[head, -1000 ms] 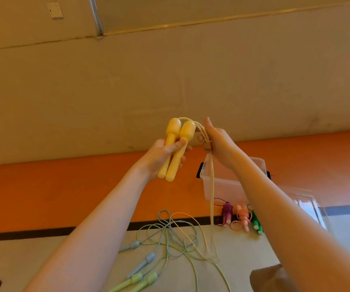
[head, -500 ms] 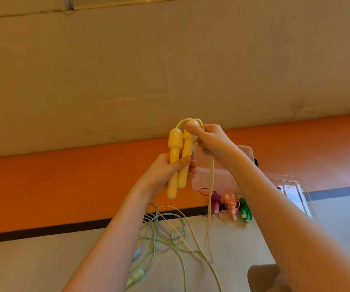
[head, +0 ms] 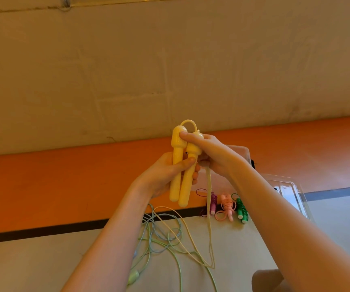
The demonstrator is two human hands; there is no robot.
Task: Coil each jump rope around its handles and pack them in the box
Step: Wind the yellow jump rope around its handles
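Note:
My left hand (head: 165, 173) grips the two yellow handles (head: 179, 165) of a jump rope, side by side and upright. My right hand (head: 210, 152) holds the yellow rope (head: 208, 207) against the handle tops, thumb on the heads. The doubled rope hangs from that hand down to the floor. A clear plastic box (head: 243, 152) stands behind my right wrist, mostly hidden. In front of it lie three coiled ropes: purple (head: 213, 204), pink (head: 227, 206) and green (head: 241, 209).
Loose green and grey-blue ropes (head: 161, 234) lie tangled on the pale floor below my hands, one light green handle (head: 133, 277) among them. A clear lid (head: 290, 192) lies right of the box. An orange band and a beige wall rise behind.
My right hand has come in from beside the handles onto their tops, bringing the rope with it. The handles now stand more upright in my left hand.

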